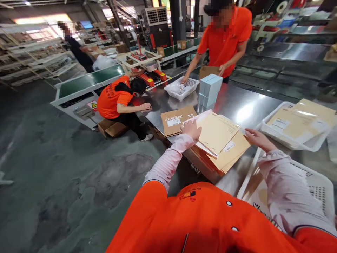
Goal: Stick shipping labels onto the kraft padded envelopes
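Observation:
A kraft padded envelope [217, 135] lies on top of a loose pile at the near edge of the metal table. Under it are a pale pink-white mailer [201, 116] and more brown envelopes [233, 149] with a white label. My left hand [192, 131] grips the left edge of the upper envelopes, its fingers curled over that edge. By the pile's right corner is my right hand [260, 139], fingers stretched toward the envelopes and slightly apart. Its thumb is mostly hidden. Left of my left hand rests a flat brown printed mailer [177, 119] with a label.
Pale blue boxes [210, 89] and a white basket [181, 95] of clear bags stand across the metal table [244, 98]. A tray [310, 146] of envelopes and a large perforated basket [321, 182] are at right. One co-worker [226, 38] stands opposite; another [116, 98] bends at left.

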A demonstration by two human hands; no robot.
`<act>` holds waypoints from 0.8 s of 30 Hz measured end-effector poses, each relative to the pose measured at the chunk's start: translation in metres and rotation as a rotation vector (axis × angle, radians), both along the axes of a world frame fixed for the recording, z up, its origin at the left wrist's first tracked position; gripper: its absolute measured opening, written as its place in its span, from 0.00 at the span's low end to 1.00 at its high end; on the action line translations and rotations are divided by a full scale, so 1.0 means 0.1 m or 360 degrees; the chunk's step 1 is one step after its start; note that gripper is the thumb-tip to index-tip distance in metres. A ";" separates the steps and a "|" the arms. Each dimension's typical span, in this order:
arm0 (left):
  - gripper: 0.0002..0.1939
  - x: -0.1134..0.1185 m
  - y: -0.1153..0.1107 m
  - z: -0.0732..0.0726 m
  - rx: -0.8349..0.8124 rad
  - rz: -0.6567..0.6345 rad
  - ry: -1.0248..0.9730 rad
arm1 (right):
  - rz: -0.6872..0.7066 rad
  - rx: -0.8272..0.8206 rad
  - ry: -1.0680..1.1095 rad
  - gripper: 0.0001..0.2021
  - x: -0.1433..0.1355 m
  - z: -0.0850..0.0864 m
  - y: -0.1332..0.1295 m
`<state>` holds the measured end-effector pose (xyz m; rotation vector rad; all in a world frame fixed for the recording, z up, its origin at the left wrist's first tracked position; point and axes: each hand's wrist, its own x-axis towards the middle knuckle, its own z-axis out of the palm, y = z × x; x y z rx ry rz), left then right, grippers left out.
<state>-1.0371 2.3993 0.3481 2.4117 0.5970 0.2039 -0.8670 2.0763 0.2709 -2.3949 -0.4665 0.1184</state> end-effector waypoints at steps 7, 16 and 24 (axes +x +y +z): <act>0.19 -0.34 -0.11 0.03 0.0261 -0.0425 -0.1131 | -0.0363 0.0390 0.0004 0.17 -1.24 0.37 -0.19; 0.08 -0.87 -1.12 -0.24 -0.0192 -0.1334 -0.1557 | -0.0181 0.1009 0.0776 0.21 -3.08 -0.15 -0.60; 0.08 -0.76 -2.58 -0.84 -0.0368 -0.1506 -0.0726 | -0.1030 0.0641 0.1273 0.26 -4.09 -0.73 -2.11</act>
